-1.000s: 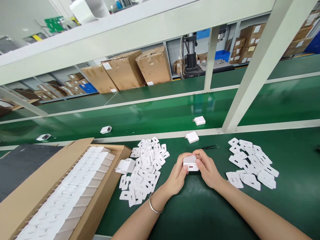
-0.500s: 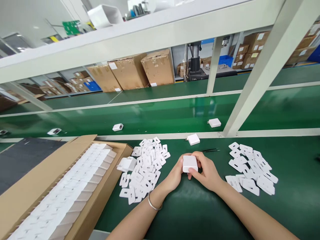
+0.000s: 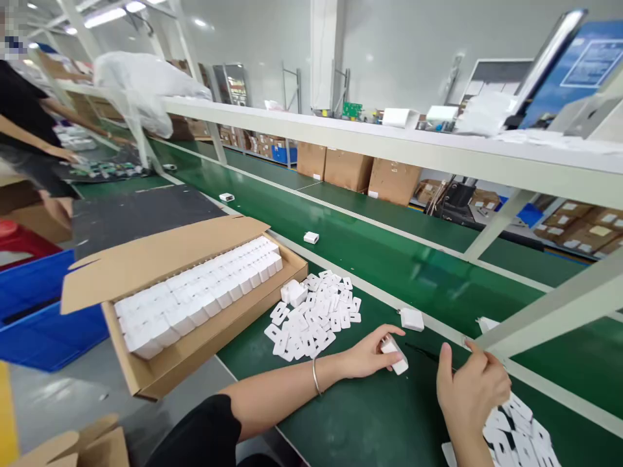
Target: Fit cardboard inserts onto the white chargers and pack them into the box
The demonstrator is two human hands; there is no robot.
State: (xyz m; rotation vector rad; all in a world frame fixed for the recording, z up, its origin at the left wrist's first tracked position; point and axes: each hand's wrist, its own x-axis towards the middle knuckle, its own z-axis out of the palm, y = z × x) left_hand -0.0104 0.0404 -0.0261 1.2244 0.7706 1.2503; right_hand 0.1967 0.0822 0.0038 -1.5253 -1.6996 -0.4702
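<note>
Right hand has come off the white charger since the last frame, now well apart to its right; view has swung left; left hand alone keeps the charger, thumb and fingers pinching it by its sides; it's over the green surface, short of the far edge; can't tell if it touches down; right thumb stands spread from the bent fingers, close to the far edge; tweezers lie between the hands, partly hidden; second charger sits at the far edge, beyond the left hand; loose white plates heaped towards the surface's left edge; third charger between that heap and the carton; carton lies along the left edge, white units in rows inside; another plate heap beside the right wrist, partly covered by it.
</note>
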